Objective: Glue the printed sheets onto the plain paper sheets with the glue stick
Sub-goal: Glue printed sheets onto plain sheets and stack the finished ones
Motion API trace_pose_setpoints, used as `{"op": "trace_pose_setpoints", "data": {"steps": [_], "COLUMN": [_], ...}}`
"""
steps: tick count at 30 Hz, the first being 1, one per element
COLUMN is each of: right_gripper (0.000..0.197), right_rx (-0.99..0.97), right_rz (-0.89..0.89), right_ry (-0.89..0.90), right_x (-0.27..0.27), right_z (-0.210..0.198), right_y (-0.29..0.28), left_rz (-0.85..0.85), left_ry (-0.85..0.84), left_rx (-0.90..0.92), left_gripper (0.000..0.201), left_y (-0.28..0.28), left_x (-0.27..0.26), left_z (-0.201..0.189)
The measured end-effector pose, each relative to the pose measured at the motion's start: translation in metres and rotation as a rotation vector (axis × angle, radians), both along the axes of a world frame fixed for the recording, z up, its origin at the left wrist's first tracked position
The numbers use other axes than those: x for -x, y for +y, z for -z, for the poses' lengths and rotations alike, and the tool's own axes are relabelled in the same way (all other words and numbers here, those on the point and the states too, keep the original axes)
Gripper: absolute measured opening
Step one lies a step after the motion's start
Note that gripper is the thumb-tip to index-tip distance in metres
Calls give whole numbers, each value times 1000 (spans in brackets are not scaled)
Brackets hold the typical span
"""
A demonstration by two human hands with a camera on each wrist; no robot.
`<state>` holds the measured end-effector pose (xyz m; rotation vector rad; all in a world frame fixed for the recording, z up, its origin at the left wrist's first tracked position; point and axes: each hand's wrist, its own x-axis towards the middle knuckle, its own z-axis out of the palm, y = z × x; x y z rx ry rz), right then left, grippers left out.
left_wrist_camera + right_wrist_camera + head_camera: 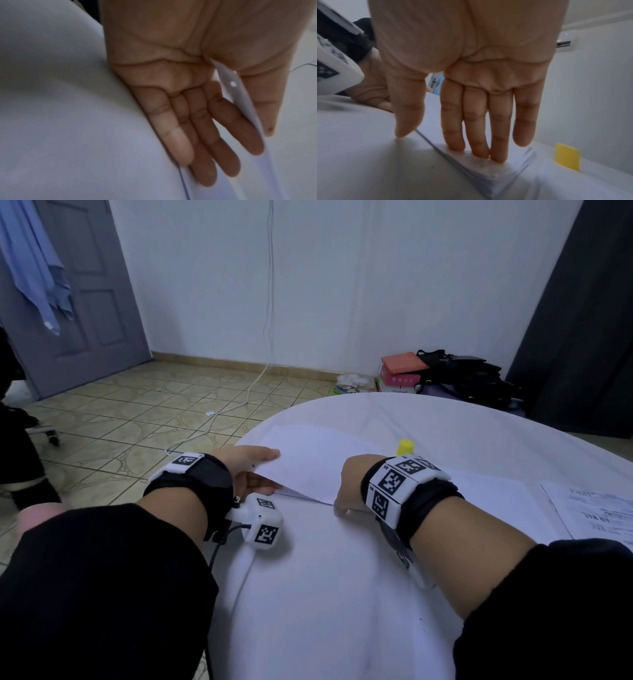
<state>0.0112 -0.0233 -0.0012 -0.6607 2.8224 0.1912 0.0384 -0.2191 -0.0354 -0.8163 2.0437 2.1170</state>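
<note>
Fingers [254, 135] of left hand [250, 470] pinch lifted sheet [308, 467] at frame centre, right hand [349, 487] flat on stack [496, 174]; step: laying sheet; next: align, press; glue stick [406, 447] behind.

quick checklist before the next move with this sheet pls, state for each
1. Left hand holds the sheet's edge: ok, the top sheet is pinched between thumb and fingers.
2. Right hand steadies the paper: ok, fingertips press the stack down.
3. Glue stick within reach: ok, standing beyond the right wrist.
4. Glue stick cap off: not ok, yellow cap on.
5. Printed sheets at hand: ok, lying to the right.
6. Glue already on the paper: cannot tell.
</note>
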Motion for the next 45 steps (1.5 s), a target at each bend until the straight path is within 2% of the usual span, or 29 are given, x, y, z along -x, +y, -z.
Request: {"op": "trace_pose_setpoints", "data": {"steps": [4,8,11,16,20,22,25,27,32,36,39,42,45], "right_gripper": [43,48,60,26,31,37,34,35,37,31,29,52,76], "right_rx": [-25,-46,-51,4,60,179,461,536,643,767,929,1053,1086], "right_rz": [37,44,67,62,181,214,316,316,282,320,395,474,574], "right_ry": [6,96,181,264,116,8,-165,-194,-140,-12,56,45,-20], "right_x": [-15,-14,-15,-13,-3,2,-2,-7,-28,-46,-65,-91,-116], "right_z": [-7,0,7,-3,-20,-22,-27,-30,-35,-39,-39,-36,-32], "right_y": [-8,-18,-16,3,22,31,39,41,51,84,121,162,203], "left_rz": [-37,-49,-53,-43,-20,-21,-13,-18,-13,86,172,250,434], "left_ry": [17,-7,-2,10,1,6,5,0,-9,-72,-41,36,124], "left_rx": [-28,-12,-12,-36,-31,-32,-20,-7,48,229,346,461,733], "left_gripper": [13,10,8,6,5,6,7,6,6,8,11,23,83], "left_y": [2,7,8,8,8,8,9,11,19,42,70,104,136], "left_x": [-3,-3,-3,-2,-4,-4,-5,-6,-13,-28,-48,-69,-83], "left_z": [4,2,2,2,1,0,-1,-3,-14,-35,-52,-64,-64]}}
